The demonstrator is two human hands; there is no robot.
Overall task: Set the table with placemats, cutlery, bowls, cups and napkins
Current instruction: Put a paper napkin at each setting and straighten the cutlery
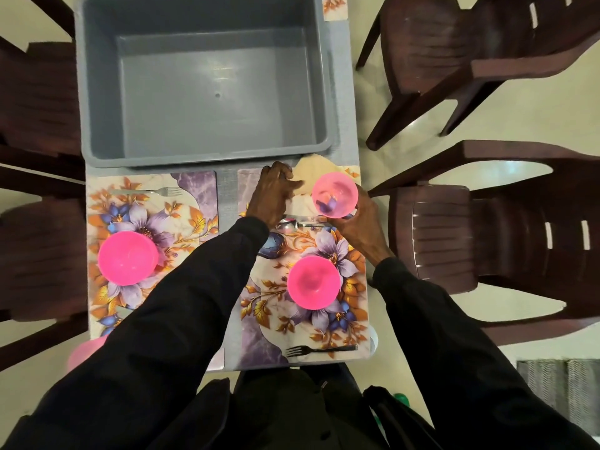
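A deep grey tub point(207, 92) fills the upper centre of the frame, standing on a grey table point(344, 92) that has dark brown chairs point(454, 235) along the left and right edges. Below the tub lie two floral placemats side by side: the left placemat point(181, 216) at centre left and the right placemat point(324, 323) at centre right, with a strip of bare table between them. The corner of a third mat point(334, 6) shows at the top edge. Each of the two near mats carries a pink bowl, the left bowl point(128, 258) and the right bowl point(314, 282). At the upper right corner of the right placemat, the right hand point(360, 219) is wrapped around a translucent pink cup point(334, 194), seen from above. Just left of the cup, the left hand point(271, 193) has its fingers curled and thumb laid on a cream napkin point(311, 172), which lies at the top of that mat against the tub's rim. A spoon point(289, 225) lies crosswise just below both hands. One fork point(152, 191) rests at the top of the left placemat, another fork point(319, 350) at the bottom of the right placemat.
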